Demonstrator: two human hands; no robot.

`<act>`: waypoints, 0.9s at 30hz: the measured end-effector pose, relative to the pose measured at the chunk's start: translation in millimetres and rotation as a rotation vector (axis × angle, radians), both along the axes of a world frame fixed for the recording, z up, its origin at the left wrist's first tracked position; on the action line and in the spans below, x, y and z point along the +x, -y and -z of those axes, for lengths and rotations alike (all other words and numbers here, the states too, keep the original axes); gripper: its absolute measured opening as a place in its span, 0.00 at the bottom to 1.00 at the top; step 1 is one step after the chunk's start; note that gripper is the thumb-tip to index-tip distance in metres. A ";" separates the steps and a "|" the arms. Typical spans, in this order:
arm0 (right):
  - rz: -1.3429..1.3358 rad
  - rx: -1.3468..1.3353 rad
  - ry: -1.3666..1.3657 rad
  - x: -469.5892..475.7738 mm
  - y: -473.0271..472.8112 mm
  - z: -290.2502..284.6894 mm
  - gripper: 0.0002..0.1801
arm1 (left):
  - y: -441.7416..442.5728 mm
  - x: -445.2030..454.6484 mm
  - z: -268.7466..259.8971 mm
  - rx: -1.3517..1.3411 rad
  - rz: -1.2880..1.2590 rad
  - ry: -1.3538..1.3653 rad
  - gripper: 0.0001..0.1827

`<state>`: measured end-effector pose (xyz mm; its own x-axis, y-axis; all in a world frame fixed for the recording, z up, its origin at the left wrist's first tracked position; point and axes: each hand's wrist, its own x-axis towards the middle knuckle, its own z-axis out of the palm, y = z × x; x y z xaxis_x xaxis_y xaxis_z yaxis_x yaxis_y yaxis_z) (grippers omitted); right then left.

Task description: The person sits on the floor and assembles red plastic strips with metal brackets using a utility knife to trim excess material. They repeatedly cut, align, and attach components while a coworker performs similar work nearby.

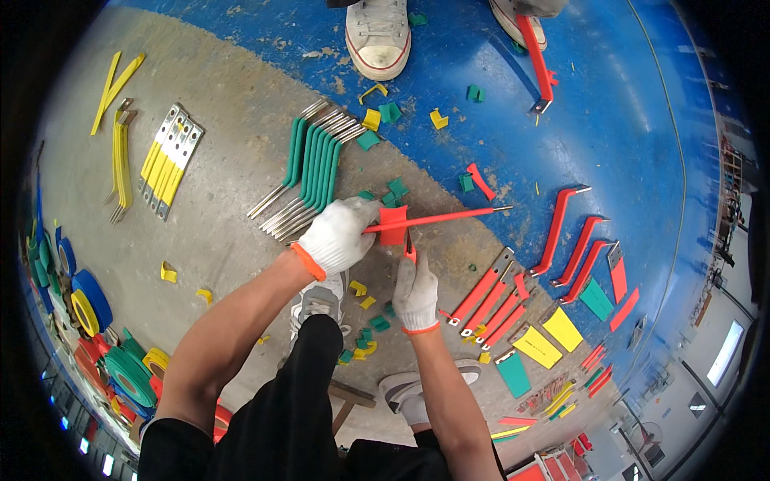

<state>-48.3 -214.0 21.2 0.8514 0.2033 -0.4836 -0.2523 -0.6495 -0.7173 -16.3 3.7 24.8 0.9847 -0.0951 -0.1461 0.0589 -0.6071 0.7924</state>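
Note:
My left hand [340, 237], in a white knit glove with an orange cuff, grips one end of a narrow metal bar with a red sleeve [448, 217]. The bar points right, its bare metal tip at the far end. A flap of red sleeve material [393, 226] stands out around the bar just beyond my left fingers. My right hand [417, 288], gloved alike, is closed around a red-handled cutting tool [410, 251], probably a utility knife. Its dark blade tip is at the lower edge of the flap; contact cannot be told.
Green-sleeved bent bars [316, 168] lie left of my hands, yellow-sleeved flat bars [165, 165] farther left. Red-sleeved flat bars [488, 300] and bent ones [553, 231] lie right. Green scraps [395, 187] litter the floor. Another person's shoe [379, 42] stands ahead. Tape-like rolls [129, 376] sit lower left.

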 end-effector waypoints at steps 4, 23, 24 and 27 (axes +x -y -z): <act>-0.030 0.051 0.008 7.4 -28.7 -33.1 0.16 | 1.7 -2.0 -1.3 -0.041 -0.006 -0.041 0.14; 0.030 -0.085 -0.460 -10.9 -10.2 -67.3 0.31 | 33.1 -37.7 -12.6 0.083 -0.043 -0.029 0.21; 0.027 -0.085 -0.462 -10.1 -9.4 -66.9 0.31 | 33.3 -37.3 -14.2 0.080 -0.044 -0.011 0.21; 0.027 -0.077 -0.485 -8.8 -7.8 -65.5 0.31 | 32.2 -38.0 -13.2 0.101 -0.010 -0.025 0.21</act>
